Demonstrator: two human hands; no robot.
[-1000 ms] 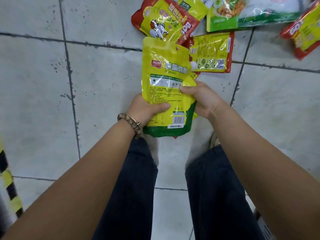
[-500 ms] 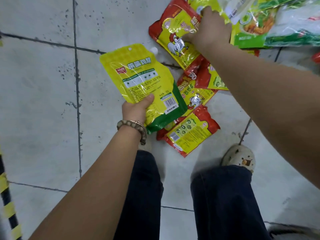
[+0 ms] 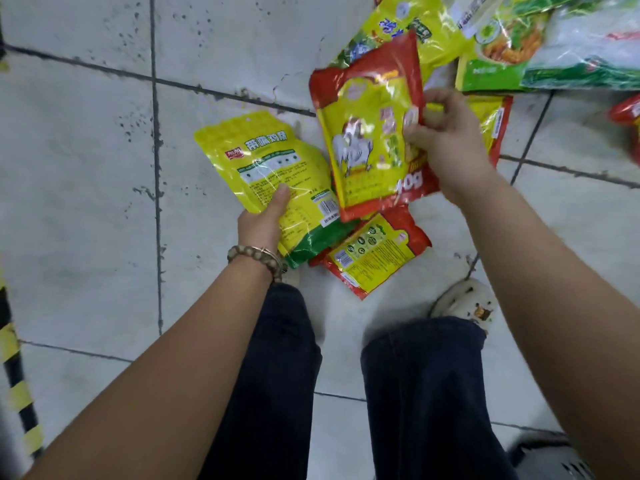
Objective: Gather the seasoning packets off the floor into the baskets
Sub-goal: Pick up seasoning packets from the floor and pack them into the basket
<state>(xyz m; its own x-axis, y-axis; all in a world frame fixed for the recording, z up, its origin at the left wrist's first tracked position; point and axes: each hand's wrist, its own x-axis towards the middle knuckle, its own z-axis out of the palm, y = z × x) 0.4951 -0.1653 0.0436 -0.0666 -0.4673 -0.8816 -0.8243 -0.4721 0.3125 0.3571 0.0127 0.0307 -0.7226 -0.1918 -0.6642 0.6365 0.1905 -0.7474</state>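
My left hand grips the yellow packet at its near edge, thumb pressed on its printed back, and holds it tilted above the floor. My right hand pinches the red packet by its right edge with curled fingers. The packet is held up just right of the yellow one, its near left corner overlapping it. Below both, a small packet lies flat on the tiles, back side up. Another red-edged packet lies partly hidden behind my right hand. At the far right sits a pile of yellow and green packets. A bead bracelet circles my left wrist. My shoe stands near right.
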